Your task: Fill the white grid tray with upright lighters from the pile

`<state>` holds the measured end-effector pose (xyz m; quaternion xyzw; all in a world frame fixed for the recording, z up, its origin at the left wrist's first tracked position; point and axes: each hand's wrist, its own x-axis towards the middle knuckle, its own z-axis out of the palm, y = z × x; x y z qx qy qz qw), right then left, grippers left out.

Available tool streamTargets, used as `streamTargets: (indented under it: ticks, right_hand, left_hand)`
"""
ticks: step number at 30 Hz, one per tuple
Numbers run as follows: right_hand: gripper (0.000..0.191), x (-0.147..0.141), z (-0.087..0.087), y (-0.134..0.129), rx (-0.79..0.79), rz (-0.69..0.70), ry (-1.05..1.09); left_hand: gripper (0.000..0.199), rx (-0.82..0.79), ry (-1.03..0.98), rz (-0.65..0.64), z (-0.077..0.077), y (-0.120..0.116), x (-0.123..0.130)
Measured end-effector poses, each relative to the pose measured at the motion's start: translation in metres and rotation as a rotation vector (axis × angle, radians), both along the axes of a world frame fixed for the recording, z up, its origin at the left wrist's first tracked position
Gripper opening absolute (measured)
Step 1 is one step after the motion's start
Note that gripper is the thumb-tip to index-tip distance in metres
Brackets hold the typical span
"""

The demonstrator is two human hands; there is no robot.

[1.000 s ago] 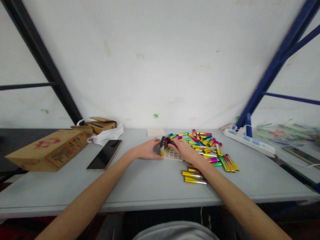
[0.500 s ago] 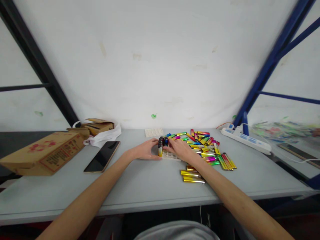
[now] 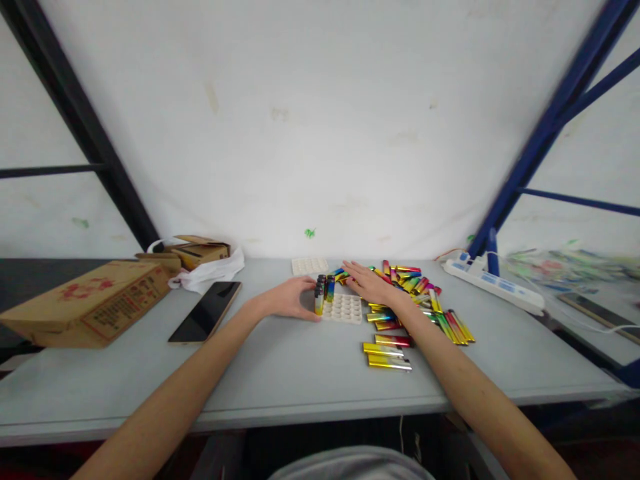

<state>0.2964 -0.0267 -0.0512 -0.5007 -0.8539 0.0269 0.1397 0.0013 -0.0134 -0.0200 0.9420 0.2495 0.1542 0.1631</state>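
Several lighters (image 3: pixel 319 301) stand upright in the left columns of a white tray with round holes (image 3: pixel 345 309); a blue one (image 3: pixel 331 288) stands at the right of the group. My left hand (image 3: pixel 290 298) curves round the tray's left side, thumb and fingers apart, fingertips beside the standing lighters. Over the left part of a pile of shiny coloured lighters (image 3: pixel 415 283) is my right hand (image 3: pixel 369 283), its fingers stretched out. Nothing shows in its grasp; what lies under the palm is hidden. Two yellow and silver lighters (image 3: pixel 389 362) lie nearer the front edge.
A second white tray (image 3: pixel 309 266) lies by the wall. On the left are a black phone (image 3: pixel 205 312), a cardboard box (image 3: pixel 90 303), a smaller open box (image 3: pixel 203 251) and a white plastic bag (image 3: pixel 213 272). A power strip (image 3: pixel 493 283) lies at the right.
My right hand has left the standing lighters and moved right and back to the pile, its fingers now spread. The tray's holes have come into view. My left hand is nearly unmoved.
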Motion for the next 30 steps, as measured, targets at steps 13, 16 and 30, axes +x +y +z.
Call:
streamTargets:
  ticks: [13,16,30]
  right_hand:
    - [0.042,-0.010,0.016,-0.008,0.106,-0.065,-0.172]
    - [0.037,-0.010,0.015,-0.009,0.133,-0.092,-0.210]
    - [0.021,-0.003,0.017,-0.011,0.129,-0.195,-0.112]
  left_hand:
    - [0.072,-0.023,0.016,0.014,-0.001,-0.001,0.000]
    - [0.071,-0.018,0.011,0.028,-0.002,0.000,0.000]
    - [0.074,-0.002,0.059,0.056,-0.003,-0.001,0.000]
